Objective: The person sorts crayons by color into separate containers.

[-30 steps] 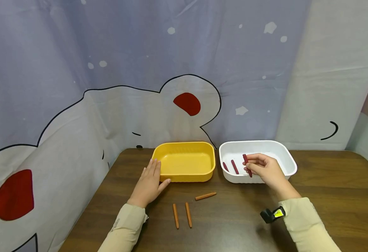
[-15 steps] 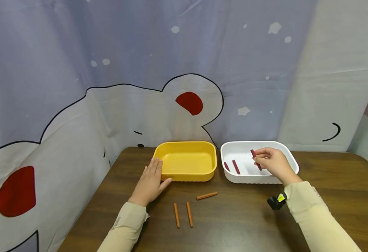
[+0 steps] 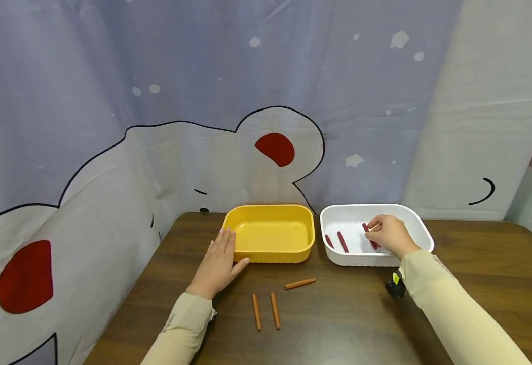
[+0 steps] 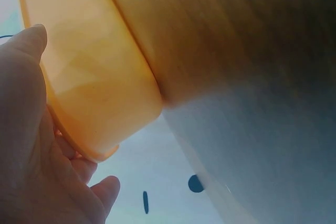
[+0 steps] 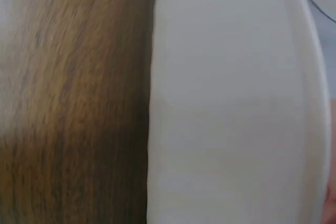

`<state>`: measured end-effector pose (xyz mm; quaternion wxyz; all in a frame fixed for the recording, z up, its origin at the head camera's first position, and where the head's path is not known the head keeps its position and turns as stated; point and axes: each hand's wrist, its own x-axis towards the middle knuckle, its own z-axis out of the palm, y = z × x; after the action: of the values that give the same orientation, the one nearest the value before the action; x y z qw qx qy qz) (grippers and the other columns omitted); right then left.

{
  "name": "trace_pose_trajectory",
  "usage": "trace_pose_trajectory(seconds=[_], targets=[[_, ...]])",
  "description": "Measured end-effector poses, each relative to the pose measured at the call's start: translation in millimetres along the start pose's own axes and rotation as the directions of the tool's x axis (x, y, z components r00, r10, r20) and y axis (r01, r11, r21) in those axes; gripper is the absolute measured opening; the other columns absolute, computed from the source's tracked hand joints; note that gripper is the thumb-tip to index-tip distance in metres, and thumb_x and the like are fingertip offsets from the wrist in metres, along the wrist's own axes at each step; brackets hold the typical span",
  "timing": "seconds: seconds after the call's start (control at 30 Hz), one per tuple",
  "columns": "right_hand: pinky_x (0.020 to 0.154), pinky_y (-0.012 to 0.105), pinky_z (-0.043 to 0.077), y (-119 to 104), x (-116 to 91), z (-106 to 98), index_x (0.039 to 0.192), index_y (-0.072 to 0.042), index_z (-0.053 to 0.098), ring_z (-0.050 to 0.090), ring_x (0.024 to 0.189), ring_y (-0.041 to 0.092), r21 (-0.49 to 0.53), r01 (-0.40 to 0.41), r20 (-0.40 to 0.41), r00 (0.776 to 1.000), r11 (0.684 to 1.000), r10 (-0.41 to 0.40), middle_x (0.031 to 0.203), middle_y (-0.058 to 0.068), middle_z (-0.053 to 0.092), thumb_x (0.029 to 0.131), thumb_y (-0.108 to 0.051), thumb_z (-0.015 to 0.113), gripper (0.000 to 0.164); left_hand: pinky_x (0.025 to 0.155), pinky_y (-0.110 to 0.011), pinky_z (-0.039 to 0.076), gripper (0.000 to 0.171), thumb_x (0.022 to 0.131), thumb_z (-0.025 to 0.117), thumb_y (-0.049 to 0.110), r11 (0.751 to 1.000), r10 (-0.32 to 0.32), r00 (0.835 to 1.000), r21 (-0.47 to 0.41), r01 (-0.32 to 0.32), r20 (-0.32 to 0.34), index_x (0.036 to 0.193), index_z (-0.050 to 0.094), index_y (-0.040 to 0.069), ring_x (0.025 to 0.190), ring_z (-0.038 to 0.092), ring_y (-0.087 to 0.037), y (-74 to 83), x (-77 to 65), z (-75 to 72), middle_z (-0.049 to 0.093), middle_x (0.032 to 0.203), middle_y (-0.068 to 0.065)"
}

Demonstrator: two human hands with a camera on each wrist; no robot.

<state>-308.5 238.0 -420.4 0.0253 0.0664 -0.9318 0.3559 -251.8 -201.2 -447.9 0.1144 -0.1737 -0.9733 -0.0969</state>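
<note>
My right hand (image 3: 392,236) reaches into the white plastic tray (image 3: 354,260) and pinches a dark red crayon (image 3: 365,227) between thumb and fingertips, low over the tray's floor. Two more dark red crayons, one slanted (image 3: 342,242) and one by the left wall (image 3: 329,241), lie inside that tray. My left hand (image 3: 216,266) rests with extended fingers on the front left corner of the yellow tray (image 3: 272,257). In the left wrist view its thumb (image 4: 35,38) lies against the yellow rim. The right wrist view shows mainly the white tray's outer wall (image 5: 231,98).
In front of the trays, three orange crayons lie on the wooden table (image 3: 339,324): two side by side, left (image 3: 256,312) and right (image 3: 275,311), and one crosswise (image 3: 300,284). A printed curtain (image 3: 193,157) hangs right behind the table's back edge.
My right hand has moved right and then lowered the dark red crayon toward the white tray's floor. My left hand has stayed on the yellow tray. The head view has shifted slightly.
</note>
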Motion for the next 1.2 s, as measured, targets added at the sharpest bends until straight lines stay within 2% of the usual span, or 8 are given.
trace_pose_trajectory(seconds=[0.13, 0.3, 0.53, 0.83, 1.2], targets=[[0.061, 0.030, 0.050, -1, 1, 1, 0.101, 0.012, 0.066, 0.067, 0.073, 0.021, -0.016, -0.004, 0.009, 1.000, 1.000, 0.004, 0.085, 0.019, 0.073, 0.085, -0.008, 0.074, 0.027, 0.119, -0.059, 0.025, 0.081, 0.104, 0.055, 0.047, 1.000, -0.002, 1.000, 0.003, 0.002, 0.008, 0.154, 0.029, -0.011, 0.152, 0.018, -0.041, -0.5, 0.3, -0.2, 0.025, 0.161, -0.030], [0.057, 0.029, 0.049, -2, 0, 3, 0.101, 0.013, 0.064, 0.064, 0.062, 0.015, 0.008, 0.000, 0.009, 1.000, 1.000, 0.000, 0.078, 0.014, 0.072, 0.086, -0.005, 0.070, 0.024, 0.120, -0.058, 0.023, 0.082, 0.104, 0.055, 0.047, 1.000, -0.003, 1.000, -0.004, 0.003, 0.017, 0.155, 0.028, -0.011, 0.152, 0.017, -0.041, -1.0, 0.5, -0.3, 0.024, 0.162, -0.029], [0.059, 0.030, 0.050, -6, -3, 3, 0.102, 0.011, 0.065, 0.063, 0.063, 0.015, -0.010, 0.028, -0.013, 1.000, 1.000, -0.028, 0.082, 0.016, 0.071, 0.088, -0.007, 0.068, 0.023, 0.120, -0.058, 0.023, 0.083, 0.104, 0.054, 0.048, 1.000, -0.003, 1.000, 0.003, 0.003, 0.013, 0.155, 0.028, -0.010, 0.153, 0.017, -0.040, -2.3, 1.1, 1.3, 0.025, 0.161, -0.029], [0.067, 0.035, 0.048, -13, -11, 8, 0.102, 0.007, 0.067, 0.064, 0.077, 0.026, -0.068, 0.076, -0.082, 0.993, 0.995, -0.082, 0.086, 0.016, 0.071, 0.090, -0.009, 0.062, 0.020, 0.119, -0.058, 0.024, 0.082, 0.104, 0.055, 0.048, 1.000, -0.002, 1.000, 0.001, 0.002, 0.011, 0.155, 0.028, -0.011, 0.153, 0.017, -0.041, -2.2, 2.0, 2.7, 0.025, 0.161, -0.029], [0.069, 0.038, 0.049, -26, -29, 17, 0.102, 0.002, 0.070, 0.067, 0.078, 0.027, -0.037, 0.118, -0.215, 0.969, 0.992, -0.124, 0.087, 0.012, 0.071, 0.089, -0.007, 0.059, 0.020, 0.119, -0.059, 0.025, 0.081, 0.104, 0.055, 0.046, 1.000, -0.004, 1.000, 0.002, 0.004, 0.012, 0.154, 0.029, -0.012, 0.152, 0.018, -0.042, -1.6, 1.1, 2.0, 0.026, 0.161, -0.030]])
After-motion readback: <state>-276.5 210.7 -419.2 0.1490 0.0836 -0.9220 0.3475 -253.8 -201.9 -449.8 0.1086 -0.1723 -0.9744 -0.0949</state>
